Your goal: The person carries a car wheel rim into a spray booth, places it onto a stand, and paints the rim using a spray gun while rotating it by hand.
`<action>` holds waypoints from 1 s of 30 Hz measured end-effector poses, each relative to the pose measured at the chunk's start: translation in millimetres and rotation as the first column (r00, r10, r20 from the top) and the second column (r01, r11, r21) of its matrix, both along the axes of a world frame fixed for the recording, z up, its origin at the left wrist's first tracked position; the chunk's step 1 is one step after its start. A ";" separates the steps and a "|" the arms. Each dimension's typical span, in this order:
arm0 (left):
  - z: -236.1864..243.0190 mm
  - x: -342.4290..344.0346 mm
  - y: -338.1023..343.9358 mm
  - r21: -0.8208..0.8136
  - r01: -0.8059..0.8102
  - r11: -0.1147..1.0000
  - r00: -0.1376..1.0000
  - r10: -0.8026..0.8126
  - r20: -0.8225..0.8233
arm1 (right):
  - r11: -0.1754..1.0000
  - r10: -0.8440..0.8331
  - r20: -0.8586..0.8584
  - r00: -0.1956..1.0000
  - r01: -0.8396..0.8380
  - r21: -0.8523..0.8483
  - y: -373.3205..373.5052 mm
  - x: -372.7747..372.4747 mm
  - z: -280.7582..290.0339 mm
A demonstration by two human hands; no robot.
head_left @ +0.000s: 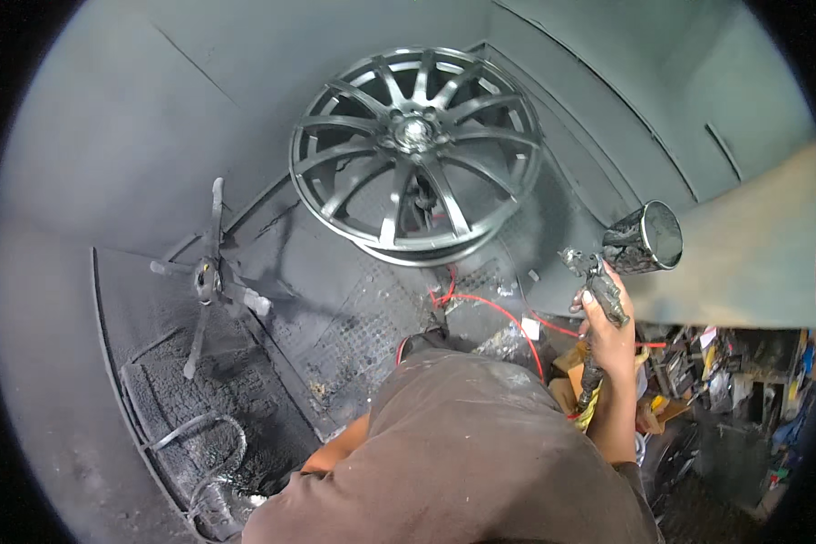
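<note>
My right hand [607,313] is closed round a dark, paint-crusted spray gun [606,295] held out to the right. The gun's open paint cup [621,252] tilts sideways, and its nozzle end points toward the wheel. A multi-spoke alloy wheel rim [414,134] sits raised in front of me, glossy dark grey with its face upward. Air separates the gun from the rim. Only a bit of my left forearm [340,446] shows at the lower left; the hand itself is hidden behind my shirt.
A red hose [490,302] trails over the paint-spattered floor. On the left stands a four-armed stand [208,281] coated in grey, near a dark, rough mat [186,390]. Grey booth walls [136,118] surround the wheel. Cluttered shelves and boxes [662,412] fill the lower right.
</note>
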State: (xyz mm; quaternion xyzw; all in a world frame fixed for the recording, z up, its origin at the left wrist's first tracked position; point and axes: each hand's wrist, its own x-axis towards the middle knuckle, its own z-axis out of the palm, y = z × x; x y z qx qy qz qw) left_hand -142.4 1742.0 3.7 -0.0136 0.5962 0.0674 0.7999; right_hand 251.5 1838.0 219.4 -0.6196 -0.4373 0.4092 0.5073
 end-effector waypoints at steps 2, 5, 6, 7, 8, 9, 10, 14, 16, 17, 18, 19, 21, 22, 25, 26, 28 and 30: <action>30.4 19.7 -23.0 0.008 -0.093 0.996 0.996 0.093 -0.002 | 0.998 -0.013 -0.006 1.000 0.012 -0.054 -31.6 16.5 -2.4; 72.9 39.8 -39.4 0.038 -0.094 0.995 0.994 0.095 -0.048 | 0.996 -0.094 0.081 0.992 0.093 0.007 -67.6 44.7 -21.6; 81.6 45.9 -39.8 0.053 -0.060 0.997 0.996 0.063 -0.067 | 0.996 -0.089 0.050 0.995 0.090 -0.012 -74.7 53.4 -20.2; 84.0 46.3 -42.9 0.072 -0.008 0.997 0.996 0.014 -0.083 | 0.996 -0.092 0.034 0.995 0.092 -0.017 -80.4 58.2 -21.5; 88.0 47.9 -43.6 0.091 0.055 0.994 0.994 -0.046 -0.104 | 0.996 -0.094 0.069 0.993 0.093 0.014 -88.0 64.2 -32.0; 76.1 45.1 -42.7 0.108 0.119 0.987 0.990 -0.110 -0.087 | 0.997 -0.078 0.056 0.995 0.078 -0.001 -93.9 64.5 -33.5; 64.7 40.2 -42.5 0.126 0.183 0.975 0.982 -0.175 -0.072 | 0.998 -0.063 0.041 0.997 0.064 -0.019 -100.6 62.9 -35.4; 79.7 65.0 -29.5 0.498 0.665 0.556 0.721 -0.652 -0.234 | 0.987 0.112 -0.155 0.981 -0.129 -0.100 -140.3 30.1 -33.8; 77.9 66.6 -25.9 0.643 0.718 0.266 0.512 -0.828 -0.229 | 0.952 0.249 -0.268 0.931 -0.286 -0.110 -156.1 12.7 -14.9; 88.5 73.1 -24.4 0.640 0.725 0.254 0.498 -0.835 -0.233 | 0.925 0.319 -0.322 0.891 -0.367 -0.097 -162.1 7.5 -8.9; 112.1 85.3 -23.3 0.710 0.639 0.295 0.539 -0.830 -0.141 | 0.912 0.356 -0.299 0.885 -0.399 -0.094 -167.9 3.6 -15.3; 132.5 94.5 -20.8 0.767 0.544 0.340 0.572 -0.819 -0.043 | 0.880 0.405 -0.365 0.838 -0.466 -0.094 -168.2 2.3 -11.7; 156.1 98.3 -11.1 0.800 0.532 0.276 0.498 -0.867 -0.032 | 0.901 0.399 -0.223 0.889 -0.425 -0.084 -168.5 -2.4 -14.2; 165.8 95.8 -5.6 0.831 0.520 0.199 0.449 -0.891 -0.067 | 0.919 0.376 -0.130 0.917 -0.388 -0.077 -169.1 -4.0 -17.0; 189.0 84.7 17.6 0.887 0.457 0.071 0.415 -0.899 -0.141 | 0.977 0.212 0.183 0.960 -0.208 -0.042 -160.6 2.6 -29.3; 208.0 87.0 35.3 0.875 0.481 -0.051 0.372 -0.892 -0.256 | 0.987 0.158 0.217 0.963 -0.154 -0.035 -157.9 8.9 -30.4; 192.3 64.8 60.1 0.791 0.521 -0.323 0.448 -0.685 -0.574 | 0.999 0.028 0.294 0.955 -0.031 0.006 -155.2 21.7 -31.6; 192.7 60.0 83.3 0.413 0.763 -0.497 0.411 -0.121 -0.904 | 0.991 -0.116 0.387 0.915 0.083 0.100 -148.7 25.3 -25.1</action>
